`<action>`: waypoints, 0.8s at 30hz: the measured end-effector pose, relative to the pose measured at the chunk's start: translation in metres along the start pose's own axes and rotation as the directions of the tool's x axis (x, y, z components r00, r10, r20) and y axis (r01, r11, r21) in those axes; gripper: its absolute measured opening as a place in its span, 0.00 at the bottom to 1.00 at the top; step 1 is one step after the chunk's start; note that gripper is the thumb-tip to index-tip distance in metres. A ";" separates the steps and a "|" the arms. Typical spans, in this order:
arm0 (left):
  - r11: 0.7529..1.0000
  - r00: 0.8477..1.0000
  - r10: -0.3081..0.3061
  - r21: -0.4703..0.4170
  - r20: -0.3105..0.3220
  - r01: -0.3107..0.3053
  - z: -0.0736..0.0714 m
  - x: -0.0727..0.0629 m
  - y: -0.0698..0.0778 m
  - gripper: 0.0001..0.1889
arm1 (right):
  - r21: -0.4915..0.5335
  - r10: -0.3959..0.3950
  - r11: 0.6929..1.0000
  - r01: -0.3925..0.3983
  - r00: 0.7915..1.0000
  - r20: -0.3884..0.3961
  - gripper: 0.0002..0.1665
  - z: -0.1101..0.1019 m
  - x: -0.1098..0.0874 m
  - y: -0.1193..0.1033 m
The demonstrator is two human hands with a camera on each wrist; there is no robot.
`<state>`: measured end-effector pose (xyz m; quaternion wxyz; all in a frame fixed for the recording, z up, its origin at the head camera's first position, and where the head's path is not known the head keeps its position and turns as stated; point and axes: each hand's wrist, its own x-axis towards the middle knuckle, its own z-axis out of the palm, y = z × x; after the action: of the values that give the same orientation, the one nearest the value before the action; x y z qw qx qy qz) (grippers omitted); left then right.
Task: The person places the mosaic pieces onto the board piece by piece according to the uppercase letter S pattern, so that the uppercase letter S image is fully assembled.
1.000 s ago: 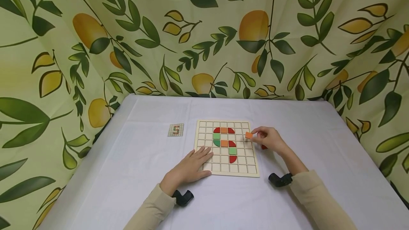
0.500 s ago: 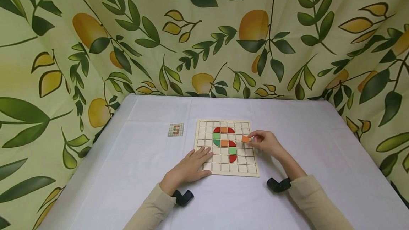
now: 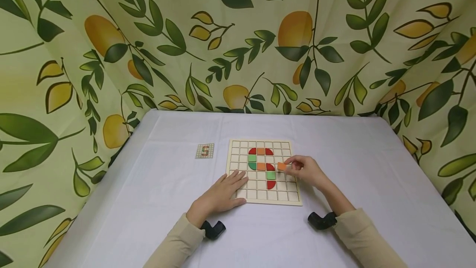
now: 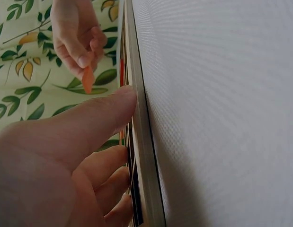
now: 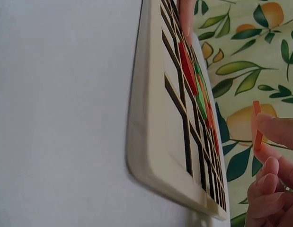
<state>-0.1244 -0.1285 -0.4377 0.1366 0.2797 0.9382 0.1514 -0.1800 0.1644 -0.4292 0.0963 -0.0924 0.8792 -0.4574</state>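
Observation:
My right hand (image 3: 306,171) pinches a small orange square tile (image 3: 281,166) between thumb and fingertips, above the right part of the wooden grid board (image 3: 282,196). The right wrist view shows that tile (image 5: 257,125) edge-on, apart from the board. My left hand (image 3: 222,193) rests on the board's near left corner with fingers straight, its thumb (image 4: 110,108) at the near edge. Colored pieces sit in the grid in a partial S: red rounded ones (image 3: 271,185), green squares (image 3: 270,175), orange squares (image 3: 261,166) and a dark green rounded piece (image 3: 252,166).
A small card (image 3: 205,151) printed with a gridded S lies left of the board on the white-covered table (image 3: 167,168). Black curved pieces (image 3: 213,230) are attached at both wrists. A patterned curtain (image 3: 238,53) surrounds the table.
My right hand has carried the orange tile left and nearer, over the board. A red piece seen beside the board under that hand is now out of sight. My left hand stays put.

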 end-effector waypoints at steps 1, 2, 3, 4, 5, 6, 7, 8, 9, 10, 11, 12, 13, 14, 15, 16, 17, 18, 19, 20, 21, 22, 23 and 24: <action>1.000 1.000 0.001 -0.001 -0.001 -0.001 0.000 0.000 0.000 0.34 | 0.005 -0.005 1.000 0.005 1.000 0.001 0.19 0.001 -0.001 -0.001; 1.000 1.000 0.002 -0.003 -0.001 -0.002 0.000 0.000 0.000 0.34 | 0.008 -0.010 1.000 0.010 1.000 0.000 0.18 0.002 -0.002 -0.001; 1.000 1.000 0.003 -0.004 -0.002 -0.003 0.000 0.000 0.000 0.34 | 0.013 -0.013 1.000 0.013 1.000 -0.001 0.18 0.003 -0.003 -0.002; 1.000 1.000 0.003 -0.006 -0.003 -0.003 0.000 0.000 0.000 0.34 | 0.013 -0.021 1.000 0.021 1.000 -0.001 0.18 0.004 -0.004 -0.003; 1.000 1.000 0.004 -0.008 -0.004 -0.004 0.000 0.000 0.000 0.34 | 0.015 -0.027 1.000 0.027 1.000 -0.003 0.18 0.005 -0.004 -0.004; 1.000 1.000 0.004 -0.009 -0.004 -0.004 0.000 0.000 0.000 0.34 | 0.018 -0.034 0.999 0.034 0.999 -0.005 0.18 0.006 -0.005 -0.004; 1.000 1.000 0.004 -0.009 -0.004 -0.004 0.000 0.000 0.000 0.34 | 0.018 -0.040 0.999 0.040 0.999 -0.006 0.18 0.007 -0.006 -0.005; 1.000 1.000 0.004 -0.008 -0.004 -0.004 0.000 0.000 0.000 0.34 | 0.019 -0.040 0.999 0.040 0.999 -0.007 0.18 0.008 -0.006 -0.006; 1.000 1.000 0.004 -0.008 -0.004 -0.004 0.000 0.000 0.000 0.34 | 0.023 -0.041 0.999 0.041 0.999 -0.006 0.18 0.009 -0.007 -0.006; 1.000 1.000 0.004 -0.008 -0.004 -0.004 0.000 0.000 0.000 0.34 | 0.025 -0.043 0.999 0.043 0.999 -0.007 0.18 0.010 -0.007 -0.006; 1.000 1.000 0.003 -0.008 -0.003 -0.003 0.000 0.000 0.000 0.34 | 0.027 -0.043 0.999 0.043 0.999 -0.007 0.18 0.011 -0.008 -0.007; 1.000 1.000 0.003 -0.007 -0.002 -0.003 0.000 0.000 0.000 0.34 | 0.026 -0.045 0.999 0.045 0.999 -0.006 0.18 0.012 -0.008 -0.007; 1.000 1.000 0.002 -0.007 -0.002 -0.002 0.000 0.000 0.000 0.34 | 0.025 -0.045 0.999 0.045 0.999 -0.004 0.18 0.013 -0.008 -0.007; 1.000 1.000 0.001 -0.008 -0.001 -0.001 -0.001 0.000 0.000 0.34 | 0.022 -0.044 0.999 0.044 0.999 -0.002 0.18 0.014 -0.009 -0.007; 1.000 1.000 0.000 -0.009 0.001 0.000 -0.001 0.000 0.000 0.34 | 0.019 -0.040 0.999 0.040 0.999 -0.001 0.17 0.015 -0.009 -0.007; 1.000 1.000 -0.002 -0.009 0.002 0.002 -0.001 0.000 0.000 0.34 | 0.014 -0.035 0.999 0.035 0.999 0.000 0.17 0.016 -0.009 -0.008; 1.000 1.000 -0.003 -0.009 0.003 0.003 -0.001 0.000 0.000 0.34 | 0.009 -0.030 1.000 0.030 1.000 0.002 0.17 0.017 -0.009 -0.007; 1.000 1.000 -0.005 -0.009 0.004 0.005 0.000 0.000 0.000 0.34 | 0.002 -0.029 1.000 0.029 1.000 0.005 0.18 0.017 -0.009 -0.007; 1.000 1.000 -0.006 -0.009 0.005 0.006 0.000 0.000 0.000 0.34 | -0.002 -0.027 1.000 0.027 1.000 0.006 0.18 0.018 -0.009 -0.007; 1.000 1.000 -0.007 -0.009 0.006 0.007 0.000 0.000 0.000 0.34 | -0.004 -0.025 1.000 0.025 1.000 0.006 0.18 0.018 -0.009 -0.007; 1.000 1.000 -0.008 -0.010 0.006 0.008 0.000 0.001 0.000 0.34 | -0.004 -0.025 1.000 0.025 1.000 0.005 0.18 0.019 -0.010 -0.007; 1.000 1.000 -0.008 -0.010 0.005 0.008 0.000 0.001 0.000 0.34 | -0.003 -0.028 1.000 0.028 1.000 0.006 0.18 0.019 -0.010 -0.007; 1.000 1.000 -0.008 -0.011 0.005 0.008 0.000 0.000 0.000 0.34 | 0.000 -0.031 1.000 0.031 0.999 0.007 0.19 0.020 -0.010 -0.007; 1.000 1.000 -0.008 -0.012 0.004 0.008 0.000 0.000 0.000 0.34 | 0.006 -0.034 0.999 0.034 0.999 0.008 0.19 0.020 -0.010 -0.007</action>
<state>-0.1248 -0.1285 -0.4379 0.1408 0.2756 0.9381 0.1557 -0.1643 0.1474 -0.4343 0.0923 -0.1089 0.8757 -0.4612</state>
